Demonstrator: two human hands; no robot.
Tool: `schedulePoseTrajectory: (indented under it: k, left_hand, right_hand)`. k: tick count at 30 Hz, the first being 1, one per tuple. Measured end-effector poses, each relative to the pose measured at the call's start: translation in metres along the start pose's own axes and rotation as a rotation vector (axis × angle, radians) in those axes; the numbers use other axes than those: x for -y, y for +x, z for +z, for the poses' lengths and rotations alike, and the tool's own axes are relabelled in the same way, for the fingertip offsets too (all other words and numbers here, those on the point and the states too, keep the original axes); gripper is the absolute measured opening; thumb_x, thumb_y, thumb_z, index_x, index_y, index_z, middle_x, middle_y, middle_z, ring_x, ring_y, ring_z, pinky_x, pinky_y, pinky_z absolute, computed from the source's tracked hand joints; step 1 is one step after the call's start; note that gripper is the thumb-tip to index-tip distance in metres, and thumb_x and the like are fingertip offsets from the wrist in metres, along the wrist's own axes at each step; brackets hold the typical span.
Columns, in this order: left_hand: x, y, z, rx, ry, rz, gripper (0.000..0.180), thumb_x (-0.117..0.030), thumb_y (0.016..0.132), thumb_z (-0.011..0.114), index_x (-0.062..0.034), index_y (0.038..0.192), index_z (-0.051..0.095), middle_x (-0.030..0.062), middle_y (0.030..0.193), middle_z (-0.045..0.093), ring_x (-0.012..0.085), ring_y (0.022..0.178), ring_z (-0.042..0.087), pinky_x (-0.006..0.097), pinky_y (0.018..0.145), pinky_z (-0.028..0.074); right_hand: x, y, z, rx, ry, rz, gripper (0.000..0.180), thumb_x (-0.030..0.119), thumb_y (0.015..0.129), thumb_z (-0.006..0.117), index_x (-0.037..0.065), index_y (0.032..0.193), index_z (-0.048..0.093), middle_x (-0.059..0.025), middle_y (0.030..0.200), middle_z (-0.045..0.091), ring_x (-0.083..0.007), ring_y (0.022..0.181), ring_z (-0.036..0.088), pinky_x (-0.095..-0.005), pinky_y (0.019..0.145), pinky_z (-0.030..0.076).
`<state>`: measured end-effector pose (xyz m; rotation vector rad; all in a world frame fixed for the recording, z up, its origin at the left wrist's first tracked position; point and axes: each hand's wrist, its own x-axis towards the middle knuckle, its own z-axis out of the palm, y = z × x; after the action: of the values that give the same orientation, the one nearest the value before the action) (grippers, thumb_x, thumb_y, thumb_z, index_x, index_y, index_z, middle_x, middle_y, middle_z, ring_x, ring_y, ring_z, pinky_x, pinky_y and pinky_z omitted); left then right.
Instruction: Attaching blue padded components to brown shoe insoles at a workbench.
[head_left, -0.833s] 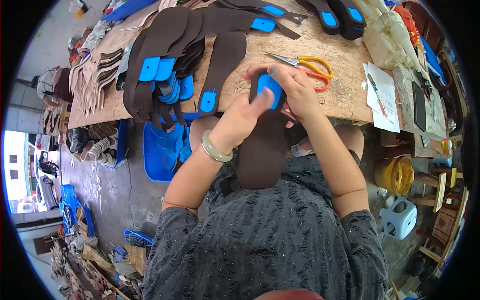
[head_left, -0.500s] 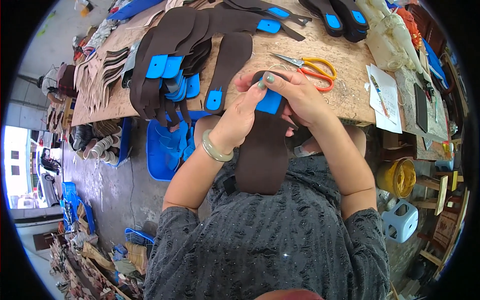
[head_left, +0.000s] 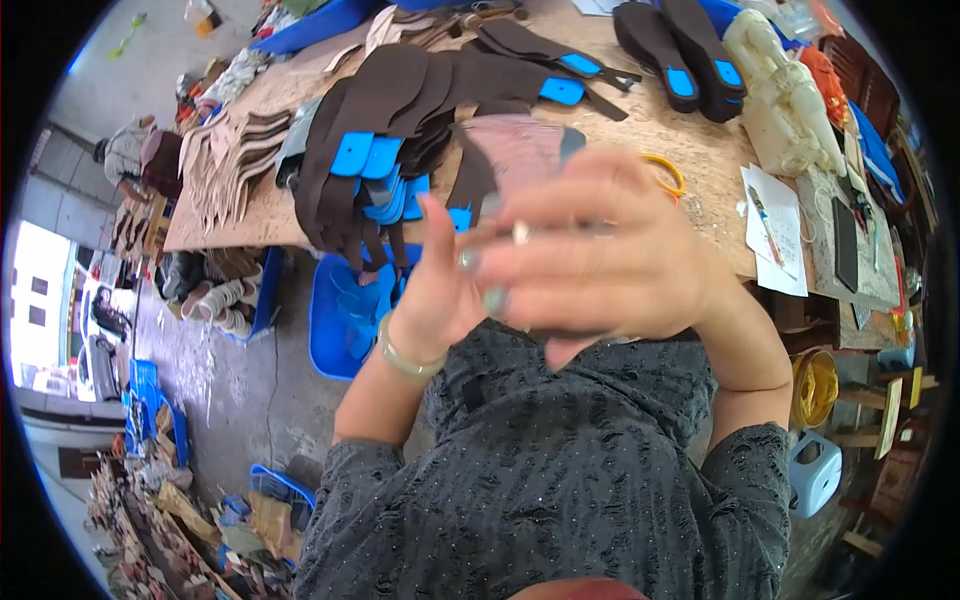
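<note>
Both hands are raised close to the camera and blurred. My right hand (head_left: 610,255) fills the middle of the view, fingers wrapped over a brown insole piece (head_left: 520,150) that sticks up above them. My left hand (head_left: 440,290), with a bracelet on the wrist, meets it from the left, thumb up and fingertips on the same piece. Most of the insole is hidden behind my right hand. Behind the hands lies the wooden table (head_left: 680,140), with a fanned pile of brown insoles with blue heel pads (head_left: 385,140).
Orange-handled scissors (head_left: 668,172) lie on the table behind my right hand. Black soles (head_left: 680,50) lie at the back, papers (head_left: 775,225) at the right. A blue bin (head_left: 340,325) stands under the table's edge. A pale stool (head_left: 815,470) and a yellow bucket (head_left: 815,385) stand at the right.
Both hands have lifted the brown insole off the table's edge and up toward the camera. They now cover much of the table.
</note>
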<state>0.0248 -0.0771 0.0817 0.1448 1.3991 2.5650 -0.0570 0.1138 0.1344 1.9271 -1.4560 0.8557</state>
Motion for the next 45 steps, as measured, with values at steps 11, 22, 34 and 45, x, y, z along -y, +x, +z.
schedulePoseTrajectory:
  k: [11,22,34,45]
  left_hand:
    - [0.009,0.034,-0.007,-0.092,0.017,0.279,0.034,-0.018,0.097,0.047,0.0033,0.123,0.049,0.0174,0.115,0.061,0.025,0.106,0.06,0.038,0.093,0.049]
    - [0.022,0.044,-0.015,-0.146,-0.076,0.37,0.035,-0.025,0.096,0.051,-0.0003,0.121,0.049,0.0135,0.116,0.06,0.0228,0.104,0.059,0.04,0.09,0.048]
    - [0.023,0.047,-0.024,-0.055,-0.103,0.407,0.032,-0.024,0.093,0.05,0.0024,0.113,0.05,0.0134,0.104,0.055,0.0206,0.091,0.055,0.039,0.083,0.046]
    - [0.019,0.053,-0.025,0.168,-0.321,0.372,0.036,-0.029,0.088,0.047,-0.001,0.11,0.042,0.0068,0.093,0.039,0.011,0.071,0.036,0.026,0.066,0.034]
  right_hand:
    - [0.014,-0.068,0.045,-0.177,-0.086,0.608,0.031,0.009,0.076,0.067,0.01,0.107,0.063,-0.0049,0.118,0.059,-0.0213,0.112,0.054,-0.0343,0.091,0.043]
    - [0.023,-0.073,0.089,-0.615,0.973,1.41,0.019,0.016,0.088,0.065,0.0,0.098,0.063,0.0015,0.082,0.062,-0.0021,0.07,0.052,-0.0184,0.059,0.043]
    - [0.029,-0.077,0.105,-0.654,1.08,1.375,0.024,0.013,0.087,0.065,-0.002,0.106,0.063,-0.001,0.091,0.065,-0.004,0.079,0.057,-0.0198,0.069,0.047]
    - [0.024,-0.079,0.112,-0.617,1.293,1.371,0.027,0.01,0.085,0.065,-0.003,0.109,0.062,-0.0035,0.095,0.065,-0.0067,0.082,0.059,-0.0218,0.074,0.048]
